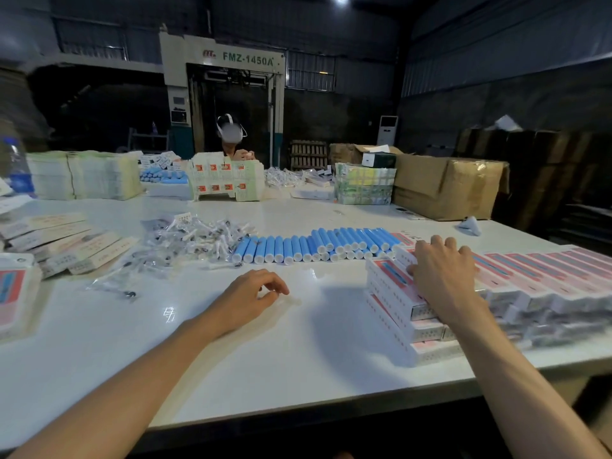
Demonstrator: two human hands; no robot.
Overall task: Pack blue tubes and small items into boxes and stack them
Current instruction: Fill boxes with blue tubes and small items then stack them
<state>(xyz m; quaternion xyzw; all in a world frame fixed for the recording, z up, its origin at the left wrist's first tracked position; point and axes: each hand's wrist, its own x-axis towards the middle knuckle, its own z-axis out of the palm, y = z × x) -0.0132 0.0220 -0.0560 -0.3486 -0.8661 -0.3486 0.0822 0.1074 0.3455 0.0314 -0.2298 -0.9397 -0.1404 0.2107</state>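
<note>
Table [298,359]: one box stack [394,304] under right hand [442,276].

Bare table [265,352] ahead — blue tubes [311,248] behind, stacked boxes [410,313] blocking the right.

Table top [298,342]: glossy white. Tubes [291,248]: sky-blue bodies w/ white end caps. Stacked boxes [394,296] at R: white sides w/ rows of small dark dots, pink-red top panels w/ a blue strip. Sachets [198,240]: clear film, white & black bits inside. Flat cartons [69,243] at L: white/cream w/ faint reddish print. Packet [13,293] at L edge: white border, red panel, blue mark. Standing carton sheets [228,180]: pale green-white w/ orange-red squares. Sheet bundle [364,187]: green, yellow & white print. Cardboard box [447,190]: brown. Machine [225,58]: off-white, green lettering, red logo. Bottle [20,180]: clear w/ blue label.
</note>
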